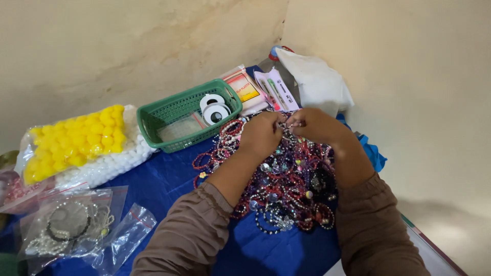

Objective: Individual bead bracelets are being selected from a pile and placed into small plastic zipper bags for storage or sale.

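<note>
A blue cloth (158, 179) covers the work surface, which sits in a corner between two pale walls. On it, in the middle and right of the scene, lies the biggest heap: a tangled pile of beaded bracelets (286, 189) in purple, red, pink and silver. To the far left lies a clear bag of yellow balls (76, 140), resting on a bag of white balls (110, 163) that shows only along its near and right edges. A green plastic basket (179, 110) stands just right of those bags, holding two white tape rolls (215, 110) and a flat clear packet. Beyond the basket, flat printed packets (261, 89) lean against the far corner, and a white cloth bag (317, 82) sits to their right, half hiding a bottle with a blue and red cap behind it. Near the left edge lie clear zip bags (76, 225), one with pale bead strings inside; their contents are hard to make out through the glare.

Both brown-sleeved forearms reach over the pile and hide part of it. The left hand (263, 134) and the right hand (317, 125) meet at the far edge of the heap, fingers curled in and pinching a thin beaded strand (287, 122) between them. The strand is small and mostly covered by the fingertips, so its exact shape cannot be told.
</note>
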